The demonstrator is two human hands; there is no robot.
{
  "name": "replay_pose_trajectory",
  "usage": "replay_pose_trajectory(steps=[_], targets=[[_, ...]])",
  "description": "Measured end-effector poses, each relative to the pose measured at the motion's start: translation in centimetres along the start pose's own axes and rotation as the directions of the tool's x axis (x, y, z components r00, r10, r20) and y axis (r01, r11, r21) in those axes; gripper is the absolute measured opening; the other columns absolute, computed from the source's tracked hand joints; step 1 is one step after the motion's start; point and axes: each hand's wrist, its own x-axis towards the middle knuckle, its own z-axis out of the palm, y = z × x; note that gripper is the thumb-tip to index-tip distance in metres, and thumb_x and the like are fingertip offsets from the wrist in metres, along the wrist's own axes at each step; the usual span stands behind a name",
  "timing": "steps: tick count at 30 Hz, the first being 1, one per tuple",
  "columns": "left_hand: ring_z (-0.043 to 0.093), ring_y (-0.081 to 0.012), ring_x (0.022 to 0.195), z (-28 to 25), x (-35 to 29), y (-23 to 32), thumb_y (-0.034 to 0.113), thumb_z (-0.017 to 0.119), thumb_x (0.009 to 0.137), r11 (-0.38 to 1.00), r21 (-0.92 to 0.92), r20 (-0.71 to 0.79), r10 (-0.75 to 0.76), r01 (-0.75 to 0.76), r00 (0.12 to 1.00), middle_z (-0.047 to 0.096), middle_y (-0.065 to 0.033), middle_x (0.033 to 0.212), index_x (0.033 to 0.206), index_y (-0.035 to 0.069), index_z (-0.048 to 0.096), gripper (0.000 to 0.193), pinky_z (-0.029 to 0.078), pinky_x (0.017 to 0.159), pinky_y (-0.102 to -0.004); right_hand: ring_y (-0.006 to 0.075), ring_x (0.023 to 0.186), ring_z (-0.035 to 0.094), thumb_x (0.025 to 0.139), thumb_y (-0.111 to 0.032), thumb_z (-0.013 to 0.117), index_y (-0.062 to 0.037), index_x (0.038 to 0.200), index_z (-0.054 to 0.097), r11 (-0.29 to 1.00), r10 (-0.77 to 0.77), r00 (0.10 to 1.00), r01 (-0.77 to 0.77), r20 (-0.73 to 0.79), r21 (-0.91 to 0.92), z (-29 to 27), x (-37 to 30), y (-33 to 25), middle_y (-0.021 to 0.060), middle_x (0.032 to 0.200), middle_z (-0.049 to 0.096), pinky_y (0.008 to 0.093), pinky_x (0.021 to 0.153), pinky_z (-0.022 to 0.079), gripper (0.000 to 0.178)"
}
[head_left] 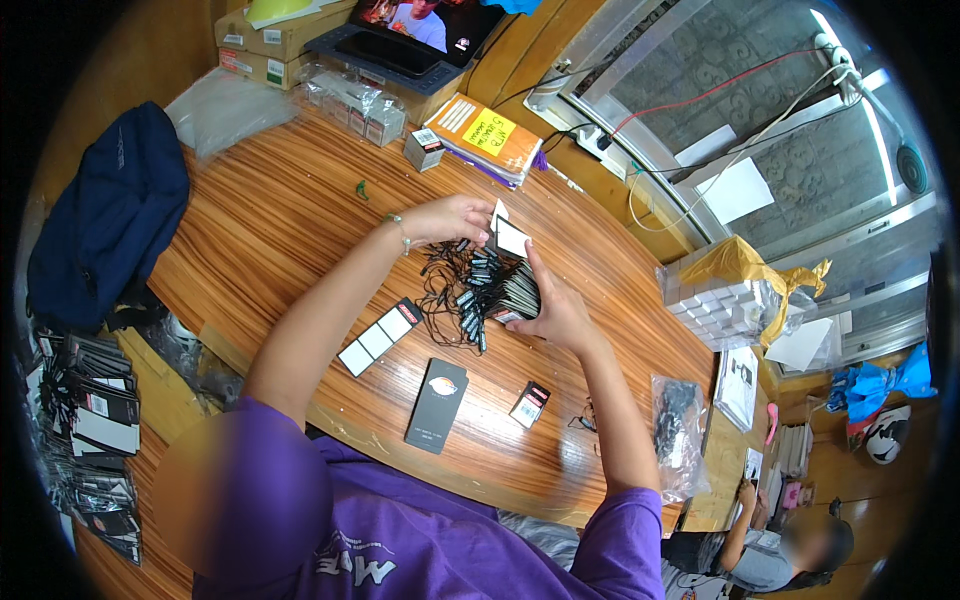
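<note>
My left hand [455,222] has its fingertips pinched at the edge of a black-and-white folded tag [512,238]. Around the side of a thick stack of hang tags [518,292] curves my right hand [562,314]. Its thumb is low on the stack, and its index finger reaches up to the folded tag. Black cords with small dark ends [472,300] lie tangled between the hands, left of the stack. Nearer me are a strip tag with white panels [380,338], a dark grey tag [436,405] and a small barcoded tag [530,404].
A small box [424,149] and notebooks [488,138] stand at the back. Right are a plastic bag of dark items [677,432] and a bag of white boxes [715,300]. A navy backpack [110,215] and piled tags [100,420] are left. Another person [780,555] sits lower right.
</note>
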Motion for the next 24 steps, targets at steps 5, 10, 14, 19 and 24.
replay_pose_trajectory(steps=[5,10,14,19,24], targets=[[0.06,-0.0118,0.075,1.0,0.0,2.9,-0.001,0.049,0.084,0.917,0.395,-0.107,-0.009,0.051,0.994,0.062,-0.01,0.081,0.114,-0.003,0.05,0.03,0.049,0.068,-0.0242,0.034,0.106,0.053,0.055,-0.024,0.081,-0.0162,0.144,0.011,1.0,-0.017,1.0,0.017,-0.008,0.005,0.1,0.0,0.0,0.0177,0.123,0.052,0.0391,0.083,0.046,0.114],[0.059,-0.0194,0.071,2.2,0.2,5.2,0.003,0.046,0.086,0.664,0.74,-0.091,0.262,-0.11,0.961,0.059,-0.0109,0.076,0.096,0.0,0.049,0.011,0.047,0.065,-0.0297,0.0332,0.109,0.052,0.055,-0.025,0.081,-0.0165,0.144,0.01,1.0,-0.015,1.0,0.014,-0.015,-0.012,-0.1,-0.3,0.0,0.0167,0.126,0.049,0.0385,0.085,0.046,0.114],[0.057,-0.0249,0.072,2.0,1.1,6.3,0.008,0.044,0.087,0.501,0.845,-0.002,0.347,-0.184,0.938,0.057,-0.0112,0.078,0.092,0.001,0.048,0.01,0.045,0.067,-0.0337,0.0328,0.111,0.051,0.055,-0.026,0.081,-0.0165,0.144,0.01,1.0,-0.011,1.0,0.011,0.004,-0.007,0.0,-0.1,0.2,0.0164,0.129,0.047,0.0381,0.086,0.045,0.114],[0.059,-0.0246,0.072,0.7,2.1,7.5,0.014,0.051,0.082,0.616,0.759,0.033,0.286,-0.21,0.958,0.059,-0.0118,0.075,0.094,0.002,0.053,0.017,0.045,0.065,-0.0336,0.0338,0.11,0.051,0.055,-0.026,0.081,-0.0157,0.144,0.008,1.0,-0.004,1.0,0.004,0.017,-0.012,-0.2,0.0,-0.1,0.0179,0.125,0.049,0.0382,0.087,0.045,0.116],[0.056,-0.0216,0.068,0.7,1.4,9.3,0.012,0.055,0.077,0.506,0.852,0.067,0.152,-0.136,0.986,0.058,-0.009,0.071,0.096,0.003,0.055,0.021,0.045,0.065,-0.0317,0.0361,0.107,0.052,0.055,-0.023,0.081,-0.0142,0.145,0.006,0.999,0.043,0.999,-0.043,0.028,0.021,-0.3,-0.2,-0.2,0.022,0.117,0.053,0.0386,0.088,0.043,0.118]])
